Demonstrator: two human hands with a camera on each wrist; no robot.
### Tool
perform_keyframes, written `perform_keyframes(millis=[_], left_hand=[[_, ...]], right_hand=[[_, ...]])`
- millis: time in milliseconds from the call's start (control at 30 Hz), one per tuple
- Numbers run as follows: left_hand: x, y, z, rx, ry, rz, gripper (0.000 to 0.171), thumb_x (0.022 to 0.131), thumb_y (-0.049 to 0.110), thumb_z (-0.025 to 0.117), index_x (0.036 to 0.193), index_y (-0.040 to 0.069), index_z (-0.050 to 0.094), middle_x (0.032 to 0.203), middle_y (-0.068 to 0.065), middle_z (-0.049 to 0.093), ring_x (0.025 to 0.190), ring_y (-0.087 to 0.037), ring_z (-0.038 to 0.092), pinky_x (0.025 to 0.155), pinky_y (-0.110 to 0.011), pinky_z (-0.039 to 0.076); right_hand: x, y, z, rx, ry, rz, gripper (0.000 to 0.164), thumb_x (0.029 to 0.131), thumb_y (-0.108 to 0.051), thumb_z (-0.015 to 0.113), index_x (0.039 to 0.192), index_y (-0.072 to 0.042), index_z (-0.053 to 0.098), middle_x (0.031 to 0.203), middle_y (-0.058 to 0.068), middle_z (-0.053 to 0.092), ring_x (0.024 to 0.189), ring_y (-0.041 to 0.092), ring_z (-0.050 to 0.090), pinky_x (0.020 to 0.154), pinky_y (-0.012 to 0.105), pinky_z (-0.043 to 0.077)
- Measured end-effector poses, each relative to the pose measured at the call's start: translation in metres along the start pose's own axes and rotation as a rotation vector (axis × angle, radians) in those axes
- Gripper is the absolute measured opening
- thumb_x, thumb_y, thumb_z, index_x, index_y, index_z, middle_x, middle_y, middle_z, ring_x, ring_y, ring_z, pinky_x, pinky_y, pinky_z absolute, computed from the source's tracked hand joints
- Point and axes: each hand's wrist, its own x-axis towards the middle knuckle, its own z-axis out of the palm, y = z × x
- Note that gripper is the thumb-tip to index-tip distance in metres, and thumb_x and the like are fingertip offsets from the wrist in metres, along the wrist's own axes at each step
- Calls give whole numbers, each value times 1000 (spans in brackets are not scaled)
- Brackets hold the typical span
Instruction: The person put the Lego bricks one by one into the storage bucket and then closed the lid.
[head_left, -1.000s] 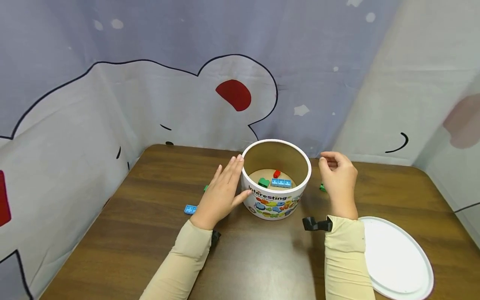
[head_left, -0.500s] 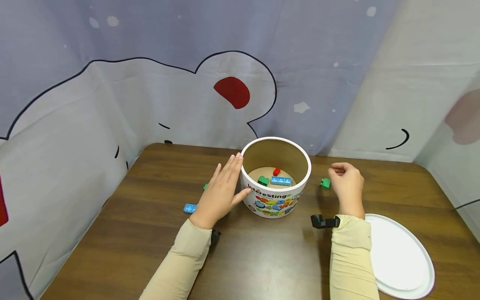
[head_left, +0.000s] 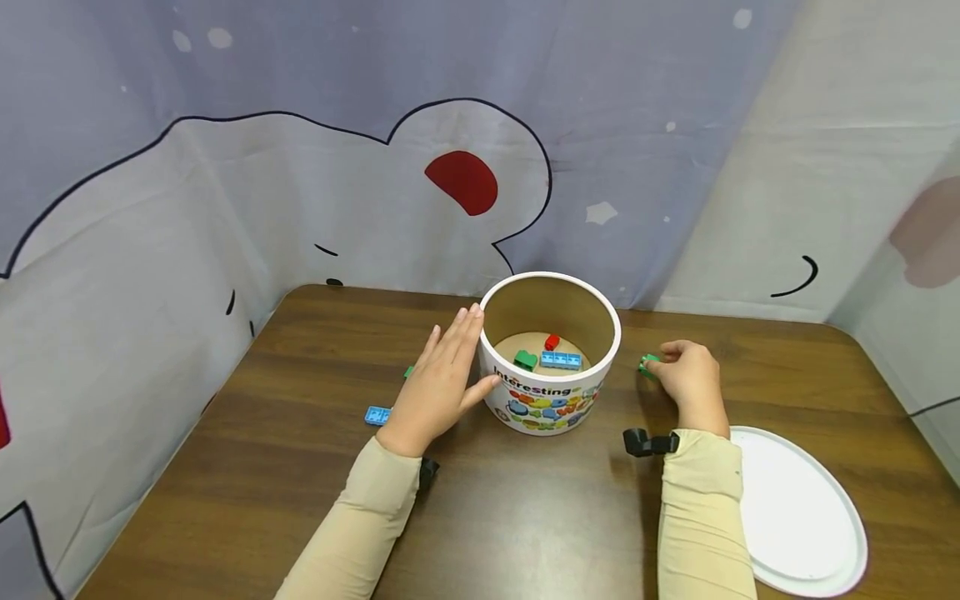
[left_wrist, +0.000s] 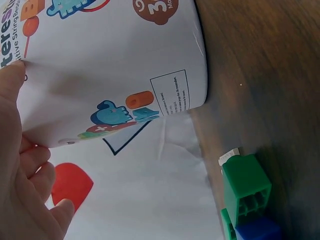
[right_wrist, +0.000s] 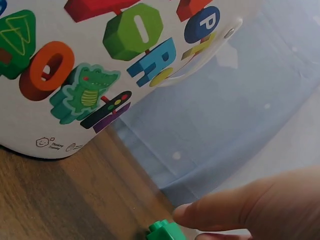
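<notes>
Left hand (head_left: 431, 396) laid along the left side of tub (head_left: 551, 410). Fingers straight, mostly side by side, outermost one slightly apart, tips up by the rim. Thumb spread away from them, toward the printed front; left wrist view has it touching the wall.

Right hand (head_left: 690, 379) low over table (head_left: 300, 467), right of tub and well apart from it. Fingers bent, thumb and fingertips down at loose brick (head_left: 647, 363), green. Right wrist view: one fingertip right beside that brick, second finger partly cut off by the frame edge. Pinched or only touched, cannot tell. Loose brick sits right of tub, on table or just about; its underside is hidden.

Tub upright, uncovered, mid-table toward the back edge. Three bricks on its floor, apart: green block (head_left: 525, 360) at left, blue block (head_left: 561, 360) at right, red block (head_left: 552, 342) behind.

Left of left hand, on table: blue piece (head_left: 377, 415), partly hidden by the hand; green piece (head_left: 408, 372) farther back, only a bit showing.

White lid (head_left: 802, 517) flat on table, at right, partly behind right sleeve (head_left: 701, 517). Black strap (head_left: 651, 442) at right wrist. Patterned curtain (head_left: 360, 208) behind table.
</notes>
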Motion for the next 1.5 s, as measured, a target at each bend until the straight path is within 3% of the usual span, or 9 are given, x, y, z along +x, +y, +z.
perform_keyframes(millis=[333,1000,1500], left_hand=[[1,-1,-2,-1,7,1,91,98,43,67,163,6,16,167,-11,22,154,-24,18,122,-54,19],[1,2,-2,-7,8,5,89,98,43,67,162,5,18,167,-11,23,154,-25,19,121,-54,20],[0,1,-2,0,4,4,91,97,44,67,162,5,18,167,-11,23,155,-23,16,121,-55,21]], right_hand=[[1,3,7,-28,24,-42,40,90,-11,73,119,13,64,113,30,68,109,48,60,98,56,46],[2,5,11,-7,81,-31,35,91,-12,74,115,11,66,111,29,69,111,49,58,99,56,45],[-10,-27,2,64,198,-168,38,89,-18,77,116,7,70,107,25,73,101,38,70,89,47,53]])
